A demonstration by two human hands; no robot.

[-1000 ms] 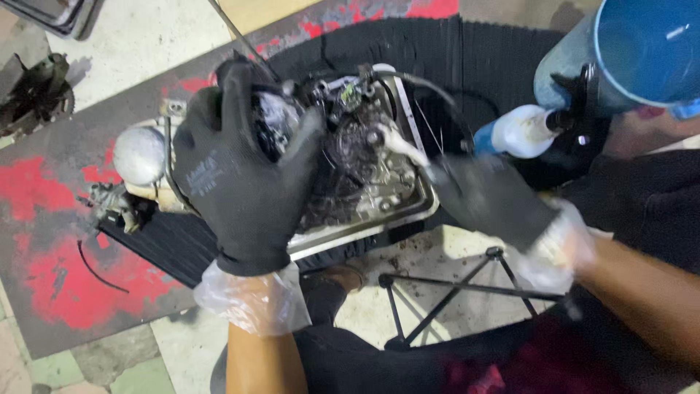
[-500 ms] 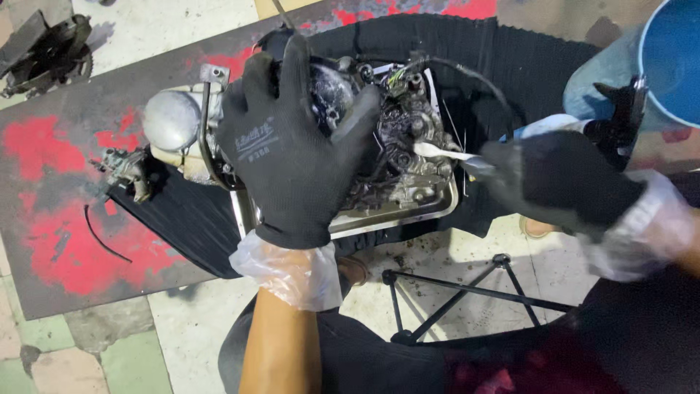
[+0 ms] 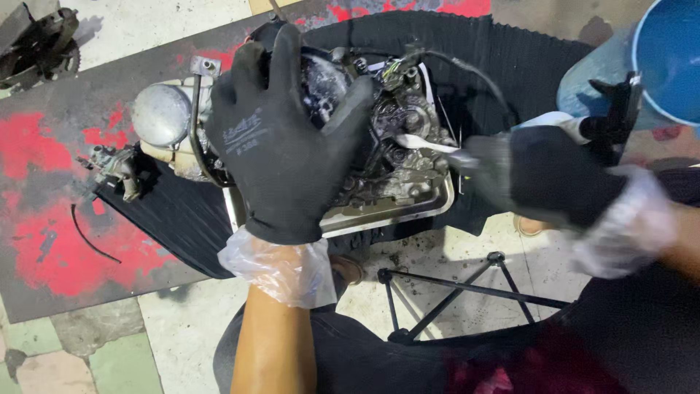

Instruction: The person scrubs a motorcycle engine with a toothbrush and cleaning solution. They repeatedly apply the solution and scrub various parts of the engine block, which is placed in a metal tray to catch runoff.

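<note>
Spreading over the greasy engine in its steel tray on the floor mat, the left hand's fingers steady it; the right hand pinches a white brush. Slick casing might let that grip slide, I'd say.

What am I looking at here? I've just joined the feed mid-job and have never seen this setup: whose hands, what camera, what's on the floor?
There is one view, from a camera worn on the person's head, looking down at their own two hands. Both wear black work gloves over thin clear plastic ones. The left hand is spread over the top of a grimy small engine, steadying it. The engine sits in a shallow metal tray on a black ribbed mat laid over a red and grey floor. The right hand grips a white brush, a toothbrush by its look, with its tip against the engine's greasy parts. A carburettor-like part lies to the left, and a blue bucket stands top right.
</note>
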